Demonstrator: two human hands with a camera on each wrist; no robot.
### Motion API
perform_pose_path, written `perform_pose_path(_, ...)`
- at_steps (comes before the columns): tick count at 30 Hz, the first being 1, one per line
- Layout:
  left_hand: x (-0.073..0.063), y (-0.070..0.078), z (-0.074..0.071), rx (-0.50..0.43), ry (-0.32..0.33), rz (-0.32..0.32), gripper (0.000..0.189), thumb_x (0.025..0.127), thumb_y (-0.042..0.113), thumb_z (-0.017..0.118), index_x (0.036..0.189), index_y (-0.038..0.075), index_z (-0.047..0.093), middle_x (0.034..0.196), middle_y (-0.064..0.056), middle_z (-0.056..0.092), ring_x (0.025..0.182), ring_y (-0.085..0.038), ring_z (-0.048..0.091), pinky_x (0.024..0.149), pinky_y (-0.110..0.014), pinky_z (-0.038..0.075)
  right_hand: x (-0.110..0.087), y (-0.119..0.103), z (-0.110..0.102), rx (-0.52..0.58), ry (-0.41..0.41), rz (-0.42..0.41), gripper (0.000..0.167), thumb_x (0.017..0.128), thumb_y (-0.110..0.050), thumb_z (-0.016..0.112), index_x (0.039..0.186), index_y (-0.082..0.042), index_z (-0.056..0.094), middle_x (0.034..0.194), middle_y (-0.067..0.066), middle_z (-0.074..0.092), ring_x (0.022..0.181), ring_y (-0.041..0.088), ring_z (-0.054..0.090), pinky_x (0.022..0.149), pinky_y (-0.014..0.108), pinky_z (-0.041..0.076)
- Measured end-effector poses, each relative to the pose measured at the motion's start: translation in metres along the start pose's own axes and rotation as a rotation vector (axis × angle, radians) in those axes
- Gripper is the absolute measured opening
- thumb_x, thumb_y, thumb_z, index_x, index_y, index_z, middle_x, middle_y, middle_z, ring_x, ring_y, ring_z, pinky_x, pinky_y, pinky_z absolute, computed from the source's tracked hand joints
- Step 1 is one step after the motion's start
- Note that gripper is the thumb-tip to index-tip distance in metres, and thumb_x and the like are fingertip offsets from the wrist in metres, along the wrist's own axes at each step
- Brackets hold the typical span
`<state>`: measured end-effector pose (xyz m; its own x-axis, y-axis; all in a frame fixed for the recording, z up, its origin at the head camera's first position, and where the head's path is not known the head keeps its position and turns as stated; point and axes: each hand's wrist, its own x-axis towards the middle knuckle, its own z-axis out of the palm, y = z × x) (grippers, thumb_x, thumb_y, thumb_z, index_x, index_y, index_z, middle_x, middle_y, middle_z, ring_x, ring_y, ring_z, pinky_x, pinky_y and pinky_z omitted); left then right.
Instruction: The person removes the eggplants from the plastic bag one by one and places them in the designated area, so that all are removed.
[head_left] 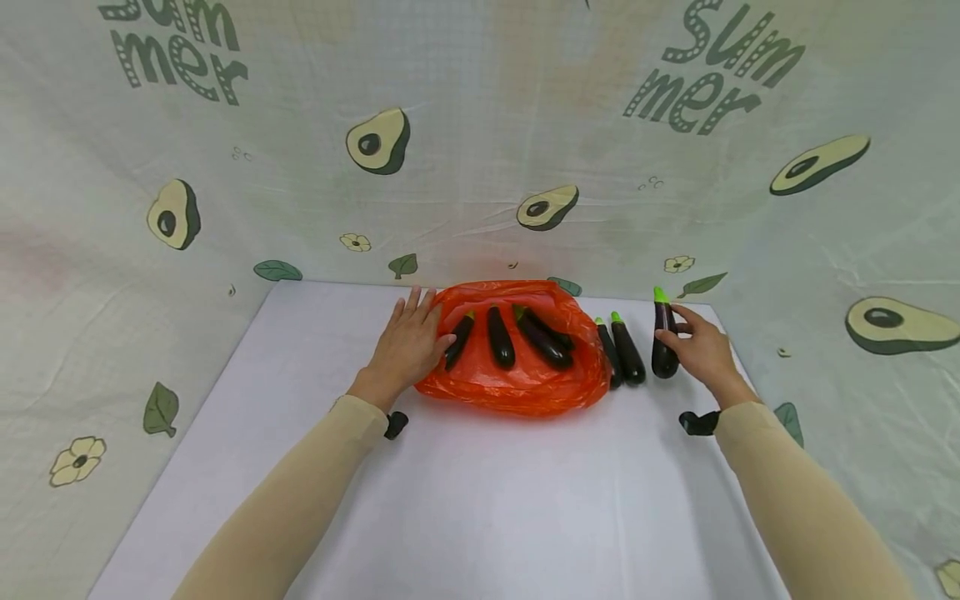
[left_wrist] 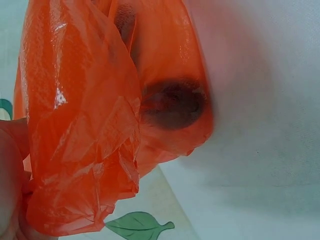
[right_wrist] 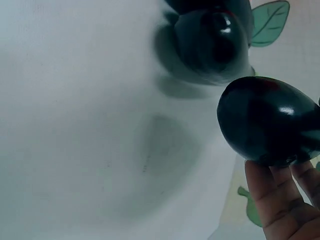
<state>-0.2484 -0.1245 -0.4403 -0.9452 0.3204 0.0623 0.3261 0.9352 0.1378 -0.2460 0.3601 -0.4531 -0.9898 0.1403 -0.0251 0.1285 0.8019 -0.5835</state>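
An orange plastic bag (head_left: 510, 400) lies with its mouth spread, several dark eggplants (head_left: 500, 337) inside. My left hand (head_left: 408, 340) holds its left rim, thumb over the inner side and fingers along the outside. In the left wrist view, crumpled bag film (left_wrist: 85, 125) covers part of that hand. My right hand (head_left: 701, 346) pinches another eggplant (head_left: 663, 337) between thumb and fingers, bright green stem end pointing away. The rounded end of this held eggplant (right_wrist: 265, 120) shows in the right wrist view, with a shadow on the table beneath. Two eggplants (head_left: 628, 350) lie between it and the bag.
Everything sits toward the far side of a white-covered table (head_left: 480, 508). Behind and at both sides hangs a pale cloth (head_left: 465, 167) printed with avocados, leaves and lettering. Dark wrist-camera mounts (head_left: 699, 423) show below the cuffs.
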Motion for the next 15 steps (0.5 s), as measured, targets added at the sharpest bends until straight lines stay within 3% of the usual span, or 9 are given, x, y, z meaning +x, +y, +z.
perform_pose_path(15, -0.002, 0.003, 0.001, -0.003, -0.007, -0.014, 0.076, 0.108, 0.048, 0.053, 0.166, 0.004, 0.030, 0.178, -0.013, 0.014, 0.166, -0.034, 0.001, 0.134, -0.053, 0.005, 0.015, 0.029, 0.019, -0.057, -0.081, 0.040, 0.073, 0.107, -0.044, 0.056, 0.164, -0.005, 0.032, 0.143, 0.038, 0.056, 0.120, 0.049, 0.062, 0.095, 0.058, 0.054)
